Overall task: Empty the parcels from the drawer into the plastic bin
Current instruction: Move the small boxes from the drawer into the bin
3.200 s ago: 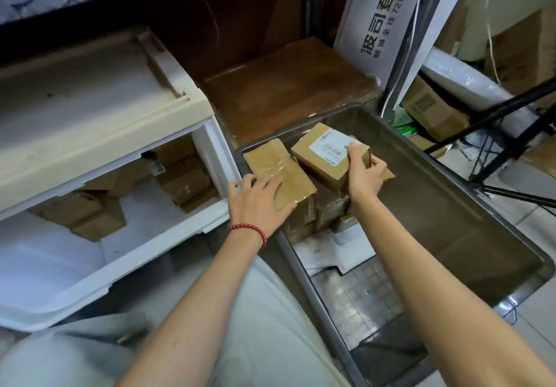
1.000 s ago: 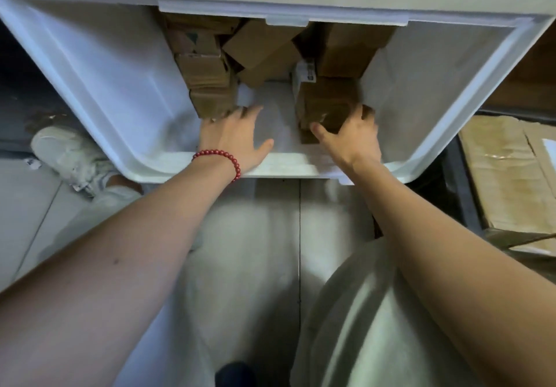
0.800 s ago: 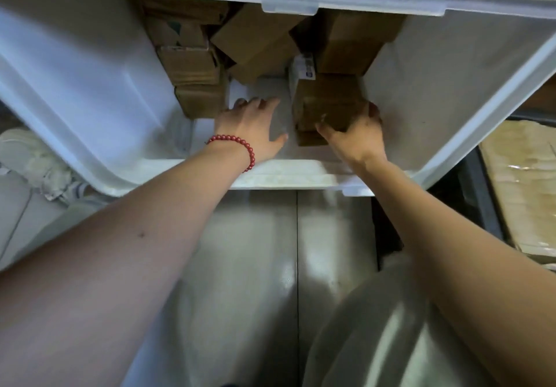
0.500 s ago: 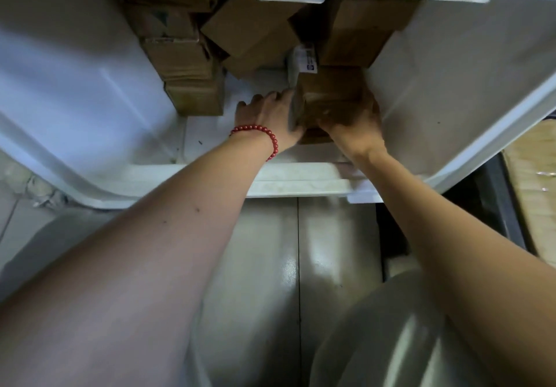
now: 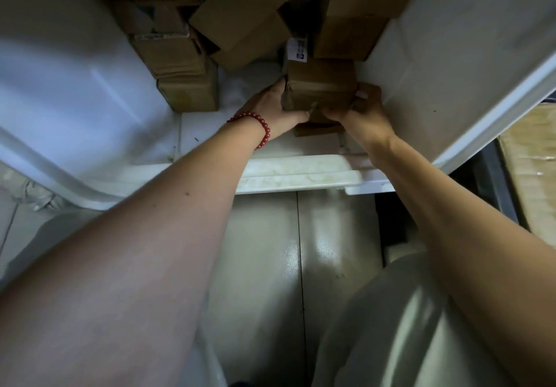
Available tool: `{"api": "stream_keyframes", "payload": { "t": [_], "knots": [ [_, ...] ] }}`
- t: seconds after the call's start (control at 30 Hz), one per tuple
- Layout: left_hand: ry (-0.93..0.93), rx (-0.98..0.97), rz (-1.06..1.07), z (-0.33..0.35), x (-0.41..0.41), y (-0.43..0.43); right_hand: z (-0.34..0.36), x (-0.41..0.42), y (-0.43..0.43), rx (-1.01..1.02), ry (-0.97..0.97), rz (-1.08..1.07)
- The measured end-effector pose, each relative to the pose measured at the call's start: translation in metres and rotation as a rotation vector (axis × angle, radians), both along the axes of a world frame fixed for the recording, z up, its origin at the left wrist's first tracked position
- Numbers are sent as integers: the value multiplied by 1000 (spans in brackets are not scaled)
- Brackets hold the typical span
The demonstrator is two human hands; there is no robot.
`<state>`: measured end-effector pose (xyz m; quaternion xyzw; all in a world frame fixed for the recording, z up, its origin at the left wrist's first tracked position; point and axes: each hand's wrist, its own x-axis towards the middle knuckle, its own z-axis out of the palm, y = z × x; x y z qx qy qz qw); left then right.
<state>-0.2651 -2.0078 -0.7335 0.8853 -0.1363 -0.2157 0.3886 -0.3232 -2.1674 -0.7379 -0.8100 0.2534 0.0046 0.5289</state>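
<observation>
Two hands reach into the drawer [image 5: 451, 92]. Several parcels [image 5: 240, 34] lie beyond your fingers. One parcel [image 5: 320, 89] sits clasped between your left hand [image 5: 270, 107] and right hand [image 5: 362, 111], fingers curled round its sides. Step: extraction. Next, lift it over the drawer front and carry it rightward to the bin [image 5: 493, 182]. The label [image 5: 298, 51] just beyond is unreadable.
</observation>
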Motion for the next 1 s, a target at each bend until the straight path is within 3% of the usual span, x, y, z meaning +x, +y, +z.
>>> {"api": "stream_keyframes", "payload": {
  "t": [0.37, 0.83, 1.0],
  "knots": [
    [34, -20, 87, 32, -37, 22, 33, -39, 21, 30, -45, 10],
    [-127, 40, 192, 69, -111, 59, 79, -102, 46, 100, -127, 161],
    [-97, -106, 281, 83, -143, 81, 89, -130, 57, 119, -169, 224]
  ]
}}
